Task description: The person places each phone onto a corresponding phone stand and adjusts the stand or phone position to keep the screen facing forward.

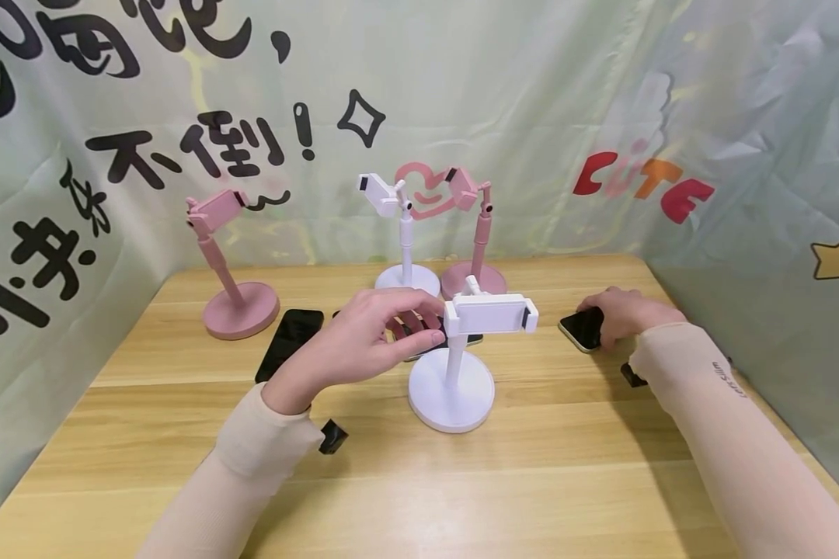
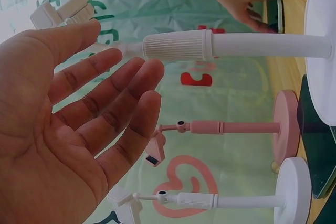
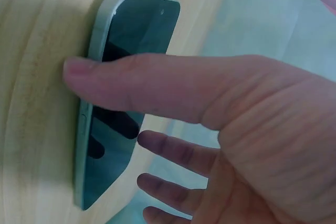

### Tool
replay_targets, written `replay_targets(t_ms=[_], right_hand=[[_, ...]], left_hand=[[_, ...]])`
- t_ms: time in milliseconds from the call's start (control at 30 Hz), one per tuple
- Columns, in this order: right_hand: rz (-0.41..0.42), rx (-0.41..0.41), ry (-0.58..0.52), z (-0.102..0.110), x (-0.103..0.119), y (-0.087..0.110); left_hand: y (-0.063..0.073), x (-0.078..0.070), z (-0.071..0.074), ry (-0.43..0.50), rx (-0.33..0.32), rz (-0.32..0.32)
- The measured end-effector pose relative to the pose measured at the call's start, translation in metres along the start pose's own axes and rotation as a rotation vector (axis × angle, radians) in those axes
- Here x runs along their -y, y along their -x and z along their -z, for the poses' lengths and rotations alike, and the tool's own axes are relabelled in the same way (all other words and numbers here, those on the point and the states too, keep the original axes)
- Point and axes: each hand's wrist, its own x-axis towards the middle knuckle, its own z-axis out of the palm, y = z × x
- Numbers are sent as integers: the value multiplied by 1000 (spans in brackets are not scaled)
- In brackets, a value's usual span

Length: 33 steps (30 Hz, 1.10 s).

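Beige fabric sleeves (image 1: 252, 473): stretching over a pale wooden table (image 1: 531, 481).
Left hand (image 1: 370, 338): hovering just left of the front white plastic, round-based phone stand (image 1: 455, 361), fingers loosely spreading.
Right hand (image 1: 618, 312): spreading thumb and fingers across a slim, pale-edged, black-screened phone (image 1: 582, 331); contact cannot be told.
That phone: lying flat, right of the stand.
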Motion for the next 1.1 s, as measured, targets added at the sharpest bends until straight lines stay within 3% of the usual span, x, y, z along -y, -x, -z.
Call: replay_targets(t_ms=[300, 700, 1100], right_hand=[[61, 12, 51, -1, 3, -5], [51, 10, 40, -6, 13, -5], [-54, 22, 100, -7, 35, 7]], left_hand=[[-1, 0, 0, 5, 3, -9], [-1, -2, 0, -9, 5, 19], [-1, 0, 0, -5, 1, 9]])
